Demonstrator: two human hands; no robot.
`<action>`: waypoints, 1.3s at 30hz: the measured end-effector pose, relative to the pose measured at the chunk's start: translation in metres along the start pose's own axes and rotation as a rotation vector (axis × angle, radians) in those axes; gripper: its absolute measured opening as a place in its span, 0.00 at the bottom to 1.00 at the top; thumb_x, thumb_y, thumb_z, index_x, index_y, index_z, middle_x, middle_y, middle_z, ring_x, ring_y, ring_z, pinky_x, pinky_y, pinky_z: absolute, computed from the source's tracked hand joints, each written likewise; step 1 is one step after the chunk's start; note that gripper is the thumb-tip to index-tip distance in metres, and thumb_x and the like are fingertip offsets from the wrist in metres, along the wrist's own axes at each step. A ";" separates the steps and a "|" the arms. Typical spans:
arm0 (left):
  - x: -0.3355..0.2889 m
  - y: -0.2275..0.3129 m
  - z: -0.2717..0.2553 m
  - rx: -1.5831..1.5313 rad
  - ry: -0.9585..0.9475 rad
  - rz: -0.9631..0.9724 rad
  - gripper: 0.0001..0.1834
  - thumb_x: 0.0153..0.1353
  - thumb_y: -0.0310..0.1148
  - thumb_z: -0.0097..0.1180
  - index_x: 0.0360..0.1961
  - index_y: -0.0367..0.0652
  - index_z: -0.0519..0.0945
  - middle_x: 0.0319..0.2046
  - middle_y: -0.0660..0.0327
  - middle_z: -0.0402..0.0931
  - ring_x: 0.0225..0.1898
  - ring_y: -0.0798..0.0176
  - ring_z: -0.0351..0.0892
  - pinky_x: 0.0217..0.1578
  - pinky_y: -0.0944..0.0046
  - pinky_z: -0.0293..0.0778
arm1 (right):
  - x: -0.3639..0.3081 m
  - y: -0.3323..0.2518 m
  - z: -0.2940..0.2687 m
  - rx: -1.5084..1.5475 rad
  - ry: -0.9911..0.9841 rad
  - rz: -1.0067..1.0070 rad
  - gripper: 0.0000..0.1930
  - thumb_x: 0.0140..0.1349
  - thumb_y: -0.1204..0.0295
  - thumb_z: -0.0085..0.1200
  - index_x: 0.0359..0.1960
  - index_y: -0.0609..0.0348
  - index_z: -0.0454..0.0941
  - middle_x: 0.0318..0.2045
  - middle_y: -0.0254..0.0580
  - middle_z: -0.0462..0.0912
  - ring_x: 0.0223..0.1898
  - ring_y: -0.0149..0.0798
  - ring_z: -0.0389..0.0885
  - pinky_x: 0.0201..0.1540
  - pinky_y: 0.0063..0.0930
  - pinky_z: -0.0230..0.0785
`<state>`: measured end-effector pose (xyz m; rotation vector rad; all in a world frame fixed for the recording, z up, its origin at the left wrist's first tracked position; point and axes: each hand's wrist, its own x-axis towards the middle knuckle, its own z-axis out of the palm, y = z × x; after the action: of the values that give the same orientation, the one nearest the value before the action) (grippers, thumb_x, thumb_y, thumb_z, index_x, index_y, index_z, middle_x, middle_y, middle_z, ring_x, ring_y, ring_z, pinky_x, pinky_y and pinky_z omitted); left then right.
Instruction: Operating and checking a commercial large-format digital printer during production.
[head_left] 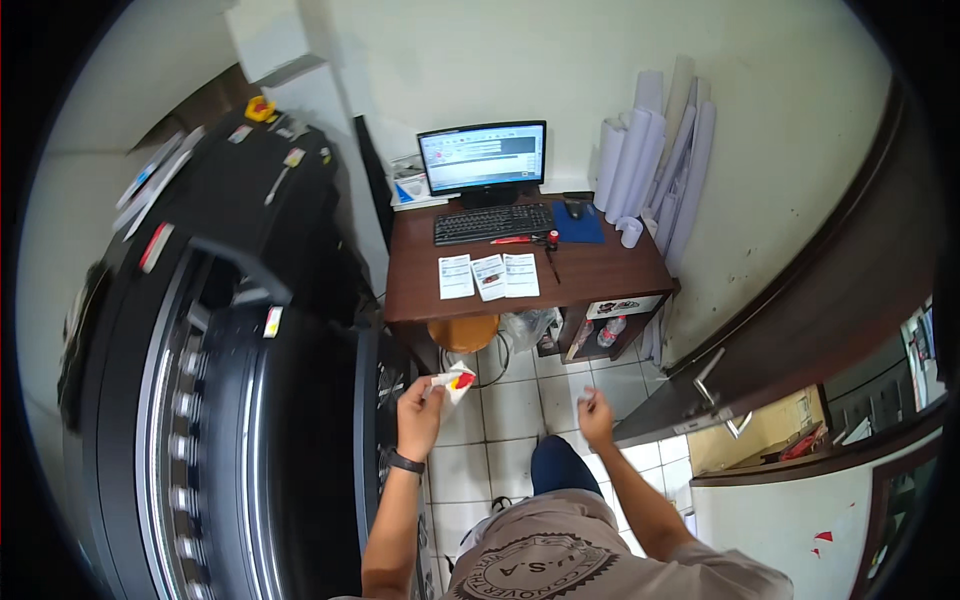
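My left hand (419, 418), a dark band on its wrist, pinches a small white piece of paper or sticker (458, 382) with a red and yellow print. It is held in the air beside the large black printer (290, 430), in front of the desk. My right hand (596, 418) is raised on the other side, near the open door. Its fingers are pressed together, with a tiny pale bit at the tips that is too small to name. The hands are apart from each other.
On the brown desk (410, 270) stand a monitor (483, 157), a keyboard (493, 224) and several printed slips (489, 277). A stool (463, 333) is tucked underneath. White paper rolls (640, 150) lean in the corner. The dark door (780, 330) borders my right.
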<state>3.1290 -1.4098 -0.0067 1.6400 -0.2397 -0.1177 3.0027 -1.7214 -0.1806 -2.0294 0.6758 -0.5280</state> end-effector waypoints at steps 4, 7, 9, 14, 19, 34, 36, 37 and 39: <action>0.103 -0.040 0.020 0.218 -0.042 -0.017 0.08 0.62 0.25 0.51 0.39 0.33 0.79 0.27 0.62 0.80 0.30 0.73 0.74 0.31 0.70 0.70 | 0.215 0.005 0.025 -0.108 0.168 -0.184 0.18 0.60 0.72 0.52 0.52 0.61 0.72 0.33 0.50 0.77 0.34 0.49 0.77 0.38 0.40 0.70; 0.118 -0.123 0.017 0.299 0.052 -0.042 0.06 0.60 0.25 0.51 0.34 0.33 0.78 0.22 0.57 0.76 0.28 0.70 0.73 0.30 0.66 0.70 | 0.378 0.004 0.068 -0.165 0.245 -0.291 0.24 0.57 0.71 0.54 0.57 0.59 0.67 0.48 0.56 0.72 0.49 0.54 0.72 0.49 0.45 0.67; 0.081 -0.184 -0.005 0.568 0.121 -0.252 0.04 0.57 0.25 0.52 0.29 0.34 0.76 0.20 0.51 0.74 0.22 0.60 0.73 0.26 0.60 0.69 | 0.455 0.021 0.093 -0.271 0.274 -0.347 0.27 0.56 0.71 0.55 0.59 0.58 0.65 0.54 0.57 0.69 0.54 0.56 0.69 0.53 0.47 0.66; -0.069 -0.236 -0.041 0.982 0.012 -0.714 0.11 0.53 0.36 0.53 0.21 0.39 0.77 0.22 0.48 0.78 0.27 0.40 0.77 0.29 0.46 0.70 | 0.603 0.042 0.152 -0.519 0.086 -0.249 0.43 0.49 0.66 0.66 0.67 0.53 0.56 0.67 0.57 0.54 0.67 0.63 0.54 0.61 0.55 0.61; -0.099 -0.184 -0.011 0.862 0.307 -0.886 0.10 0.52 0.35 0.55 0.27 0.38 0.79 0.24 0.48 0.79 0.29 0.45 0.79 0.31 0.49 0.71 | 0.649 0.042 0.153 -0.567 -0.090 -0.021 0.49 0.46 0.64 0.70 0.69 0.47 0.52 0.69 0.56 0.47 0.70 0.63 0.47 0.60 0.62 0.62; -0.075 -0.242 0.020 0.425 0.802 -1.129 0.13 0.52 0.30 0.58 0.36 0.31 0.81 0.30 0.54 0.82 0.33 0.63 0.78 0.36 0.61 0.72 | 0.661 0.034 0.161 -0.614 -0.266 0.005 0.46 0.49 0.60 0.68 0.69 0.40 0.55 0.73 0.49 0.37 0.71 0.63 0.45 0.57 0.71 0.61; -0.056 -0.239 0.029 0.397 0.767 -1.210 0.10 0.52 0.27 0.58 0.35 0.32 0.82 0.27 0.59 0.81 0.30 0.67 0.77 0.33 0.63 0.72 | 0.663 0.046 0.142 -0.657 -0.256 -0.008 0.45 0.49 0.60 0.68 0.69 0.40 0.55 0.73 0.49 0.37 0.71 0.62 0.45 0.57 0.71 0.61; -0.056 -0.236 0.031 0.407 0.805 -1.193 0.10 0.52 0.27 0.57 0.34 0.32 0.82 0.26 0.59 0.81 0.30 0.68 0.77 0.32 0.63 0.71 | 0.663 0.045 0.142 -0.670 -0.255 -0.005 0.45 0.49 0.60 0.68 0.69 0.41 0.56 0.73 0.49 0.37 0.71 0.61 0.44 0.57 0.71 0.61; -0.073 -0.232 0.030 0.415 0.876 -1.182 0.09 0.52 0.26 0.57 0.34 0.32 0.82 0.25 0.60 0.81 0.29 0.68 0.77 0.32 0.63 0.71 | 0.659 0.037 0.152 -0.663 -0.285 -0.013 0.45 0.49 0.59 0.68 0.69 0.41 0.56 0.73 0.49 0.36 0.71 0.61 0.45 0.56 0.71 0.62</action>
<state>3.0710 -1.4067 -0.2448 1.8797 1.4685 -0.2302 3.5840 -2.0664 -0.2199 -2.6560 0.7214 0.0015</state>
